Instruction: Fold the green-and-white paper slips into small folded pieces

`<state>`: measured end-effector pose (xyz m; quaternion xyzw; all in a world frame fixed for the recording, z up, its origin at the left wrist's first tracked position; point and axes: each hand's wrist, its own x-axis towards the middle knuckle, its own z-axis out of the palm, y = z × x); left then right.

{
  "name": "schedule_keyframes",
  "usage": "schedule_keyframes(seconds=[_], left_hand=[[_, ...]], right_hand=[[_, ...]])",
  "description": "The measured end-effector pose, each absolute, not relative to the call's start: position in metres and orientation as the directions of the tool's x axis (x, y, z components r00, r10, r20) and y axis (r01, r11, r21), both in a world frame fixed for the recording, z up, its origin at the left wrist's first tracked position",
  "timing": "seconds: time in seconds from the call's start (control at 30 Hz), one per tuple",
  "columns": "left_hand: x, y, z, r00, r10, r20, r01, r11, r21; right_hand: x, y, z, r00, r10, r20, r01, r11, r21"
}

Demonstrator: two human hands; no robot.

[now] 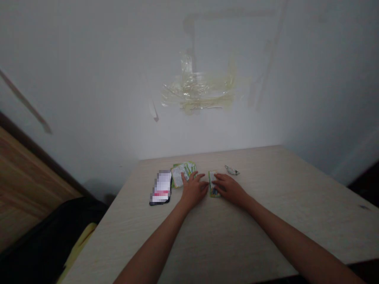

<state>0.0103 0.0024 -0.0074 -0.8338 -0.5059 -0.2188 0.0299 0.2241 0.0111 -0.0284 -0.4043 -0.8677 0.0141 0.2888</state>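
Pale bench (284,232) | left hand (194,191): fingers apart at left card pile (177,178) | right hand (231,187): over separate card (211,188), grip unclear | step: likely card handling | next: probably needs edge pinch

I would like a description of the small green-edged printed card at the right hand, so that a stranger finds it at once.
On the pale wood-grain table, look at the bare right hand. Partly under it lies a small rectangular printed card with a green and yellowish edge. Unlike the overlapping green-and-white printed cards near the bare left hand, it lies apart.
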Motion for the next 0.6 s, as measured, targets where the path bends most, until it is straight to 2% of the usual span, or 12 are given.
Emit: schedule_keyframes(seconds=[0.6], left_hand=[[0.0093,0.0039,-0.0089,0.366,0.852,0.374,0.859,-0.464,0.217]], right_hand=[[0.2207,0.01,-0.0266,-0.5,0.724,0.476,0.702,0.66,-0.267]])
